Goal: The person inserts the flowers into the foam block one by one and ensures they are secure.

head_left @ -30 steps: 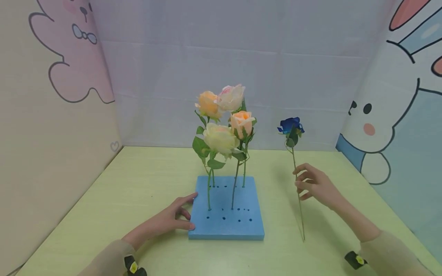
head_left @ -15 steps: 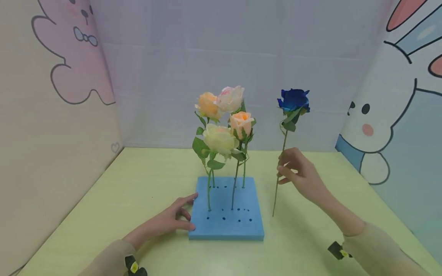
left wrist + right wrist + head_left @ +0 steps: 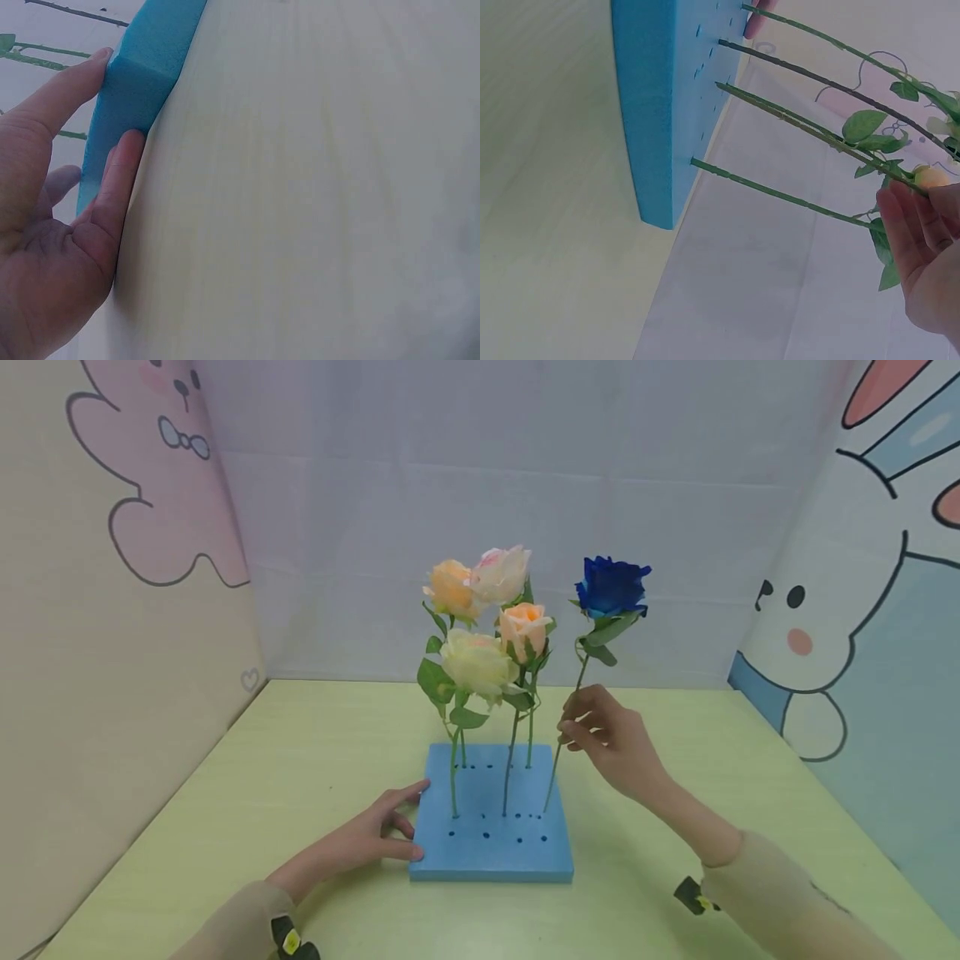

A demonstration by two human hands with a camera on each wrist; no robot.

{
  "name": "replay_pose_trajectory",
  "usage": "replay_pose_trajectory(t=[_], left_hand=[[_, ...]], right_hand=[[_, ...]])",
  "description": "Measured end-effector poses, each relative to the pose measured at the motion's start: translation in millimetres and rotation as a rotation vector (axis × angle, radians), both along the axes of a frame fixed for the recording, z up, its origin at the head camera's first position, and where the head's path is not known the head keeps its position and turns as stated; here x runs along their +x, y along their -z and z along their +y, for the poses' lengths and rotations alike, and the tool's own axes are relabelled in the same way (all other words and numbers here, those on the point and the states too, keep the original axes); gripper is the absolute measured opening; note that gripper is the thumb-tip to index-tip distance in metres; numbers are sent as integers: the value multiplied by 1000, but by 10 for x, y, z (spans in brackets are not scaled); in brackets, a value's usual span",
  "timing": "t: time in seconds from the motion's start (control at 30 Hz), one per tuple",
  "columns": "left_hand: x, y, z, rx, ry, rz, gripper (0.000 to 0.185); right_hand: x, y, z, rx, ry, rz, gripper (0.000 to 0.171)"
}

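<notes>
The left hand (image 3: 360,843) lies flat on the table (image 3: 225,793), relaxed fingers touching the left edge of the foam block (image 3: 491,852). Four pale roses (image 3: 487,618) stand in the block's back half. The right hand (image 3: 611,739) pinches the blue rose (image 3: 611,587) mid-stem, tilted right, its tip meeting the block near the right edge.

The setting is a staged tabletop booth, not a lived-in room. A pale green table (image 3: 300,777) is enclosed on three sides by upright panels. Behind the table stands a plain lilac backdrop (image 3: 480,485); left of the table, a pink cartoon panel (image 3: 157,485); right of the table, a cartoon rabbit panel (image 3: 862,610).
</notes>
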State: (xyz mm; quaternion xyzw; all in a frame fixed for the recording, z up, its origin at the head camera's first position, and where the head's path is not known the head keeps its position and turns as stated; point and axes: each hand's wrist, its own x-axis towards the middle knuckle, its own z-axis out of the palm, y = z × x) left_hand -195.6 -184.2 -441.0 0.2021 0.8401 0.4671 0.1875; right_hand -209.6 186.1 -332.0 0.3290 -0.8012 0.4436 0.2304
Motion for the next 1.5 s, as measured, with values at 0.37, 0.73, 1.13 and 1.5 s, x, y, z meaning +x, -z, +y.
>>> replay_pose_trajectory(t=[0.37, 0.73, 1.13, 1.5], left_hand=[[-8, 3, -6, -2, 3, 8, 94], [-32, 19, -4, 2, 3, 13, 94], [-18, 3, -13, 39, 20, 25, 94], [5, -21, 6, 3, -2, 18, 95]], right_hand=[[1, 79, -182, -2, -16, 23, 17], [-36, 140, -202, 30, -23, -10, 15], [-16, 165, -216, 62, -23, -109, 16], [36, 179, -226, 59, -6, -137, 15]])
